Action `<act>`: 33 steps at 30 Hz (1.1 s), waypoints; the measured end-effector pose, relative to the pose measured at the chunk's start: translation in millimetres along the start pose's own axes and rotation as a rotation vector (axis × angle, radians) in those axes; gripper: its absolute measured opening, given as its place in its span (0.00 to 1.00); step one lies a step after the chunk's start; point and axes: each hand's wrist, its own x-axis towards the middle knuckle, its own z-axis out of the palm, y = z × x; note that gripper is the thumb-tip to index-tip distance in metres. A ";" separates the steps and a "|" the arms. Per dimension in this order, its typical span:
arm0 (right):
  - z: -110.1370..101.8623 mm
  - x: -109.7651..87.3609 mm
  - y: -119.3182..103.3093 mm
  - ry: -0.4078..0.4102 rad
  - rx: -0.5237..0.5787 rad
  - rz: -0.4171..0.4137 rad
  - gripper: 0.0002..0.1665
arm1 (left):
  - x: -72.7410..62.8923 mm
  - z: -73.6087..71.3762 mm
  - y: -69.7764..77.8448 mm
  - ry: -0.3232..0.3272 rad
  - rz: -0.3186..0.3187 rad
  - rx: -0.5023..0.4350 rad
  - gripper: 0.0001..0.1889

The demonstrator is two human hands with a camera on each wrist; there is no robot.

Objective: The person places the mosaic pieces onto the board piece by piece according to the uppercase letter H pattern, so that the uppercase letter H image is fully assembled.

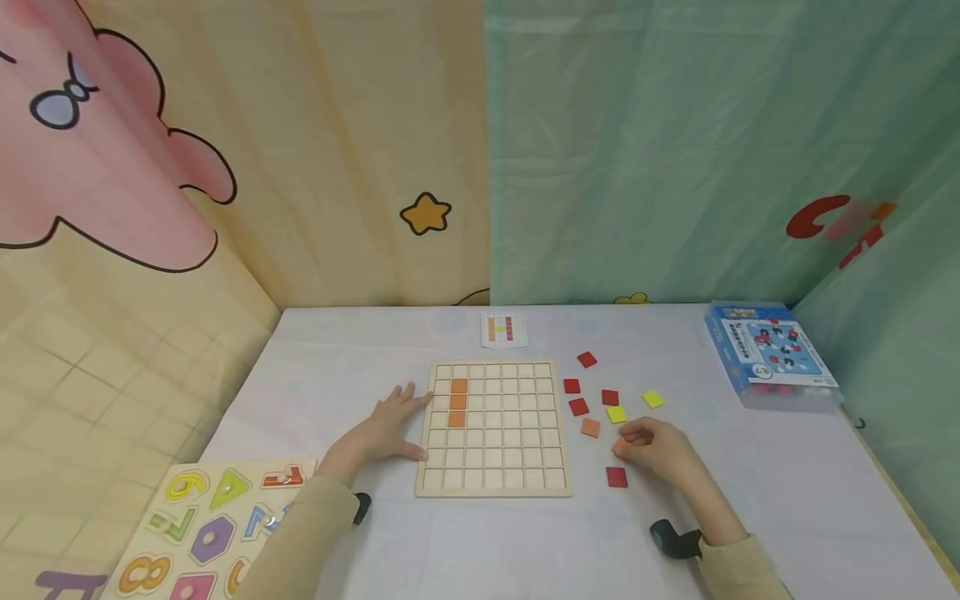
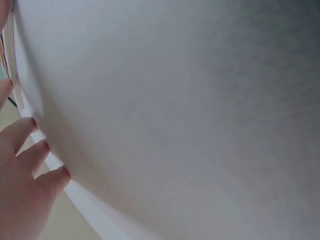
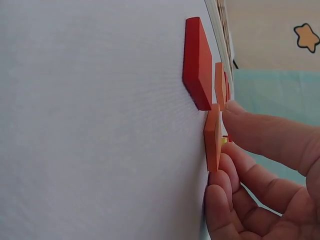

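Observation:
A wooden grid board [image 1: 495,492] lies mid-table, with three orange tiles [image 1: 457,402] in one column of its squares. At its left edge my left hand [image 1: 386,429] has spread fingers, thumb and a fingertip touching the frame. My right hand [image 1: 658,450], to the right of the board, pinches an orange tile [image 3: 213,140] between thumb and fingers, low at the tabletop. Close by lie a red tile [image 1: 617,477], a second loose orange tile [image 1: 590,427] and a yellow tile [image 1: 617,414]. Several more red tiles [image 1: 578,407] are scattered between hand and board.
Behind the board lies a small pattern card [image 1: 504,330] printed with coloured squares. Another yellow tile [image 1: 653,399] sits farther right. A blue-labelled plastic box [image 1: 772,354] stands at the back right. A number and shape puzzle board [image 1: 180,533] lies front left, partly under the left sleeve.

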 end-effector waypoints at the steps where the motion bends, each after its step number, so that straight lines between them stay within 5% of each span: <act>1: 0.2 -0.1 -0.1 0.001 -0.004 -0.005 0.23 | 0.0 0.1 -0.5 -0.001 -0.001 -0.001 0.54; 16: 3.4 -0.6 0.4 0.013 -0.058 -0.013 0.17 | -0.9 -0.1 -0.1 -0.007 0.000 -0.007 0.55; 25: -5.7 -0.1 4.2 -0.010 0.090 0.034 0.22 | 2.2 1.1 0.3 -0.020 0.003 -0.014 0.54; 33: 8.2 7.5 -31.1 -0.054 0.204 -0.012 0.22 | 2.3 1.5 -1.2 -0.009 -0.009 0.000 0.54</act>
